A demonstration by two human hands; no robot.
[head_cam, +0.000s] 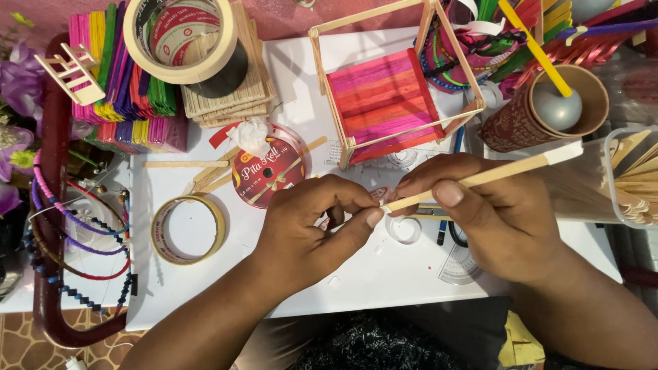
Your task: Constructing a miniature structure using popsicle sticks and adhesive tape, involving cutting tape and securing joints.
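Between both hands, stick (pixel 480 179) upward-right.

Craft stick (pixel 480 179): pale natural wood. Stick-frame panel (pixel 384 103): pink, orange, red stripes. Stacked sticks (pixel 123 75): pink, yellow, green, purple (plain ones beside). Ribbon spool (pixel 269 171): red. Table (pixel 205 294): white. Paper cup (pixel 528 116): dark red, patterned.

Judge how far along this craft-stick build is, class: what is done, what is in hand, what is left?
Done: a box frame of plain sticks stands on the white board, with a slope of pink and orange sticks inside it. In hand: the right hand holds a plain stick while the left hand pinches its tip. Left, probably: the frame's other sides are open, and stacks of coloured sticks wait unused.
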